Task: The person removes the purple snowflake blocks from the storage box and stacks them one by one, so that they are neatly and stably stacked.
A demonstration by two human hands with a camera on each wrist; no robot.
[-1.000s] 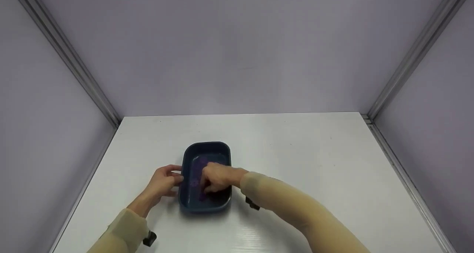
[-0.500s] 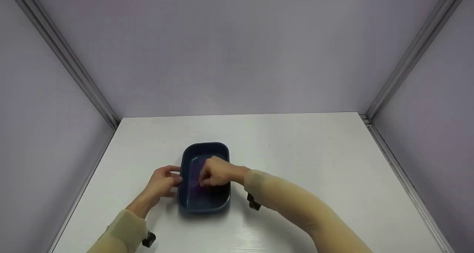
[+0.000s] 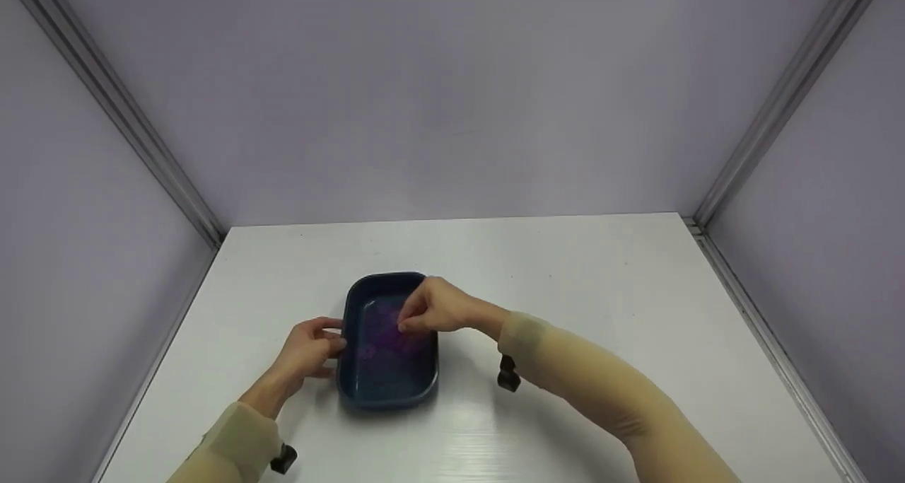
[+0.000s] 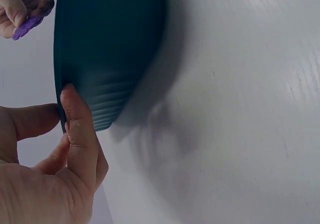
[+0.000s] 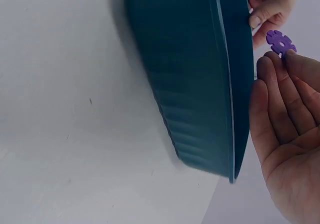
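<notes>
Both hands work at one dark blue tray that sits on the white table, long axis running away from the person. Left hand grips the tray's left rim near its middle, thumb curled over the edge and fingers against the ribbed outer wall, as the left wrist view shows. Right hand hovers over the far right part of the tray, just above its rim, and pinches a small purple gear-shaped piece between fingertips; in the right wrist view the piece sits at the fingertips, clear of the tray wall. More purple pieces lie on the tray floor, directly below and slightly toward the person from the right hand, which is the nearer of the two to them.
</notes>
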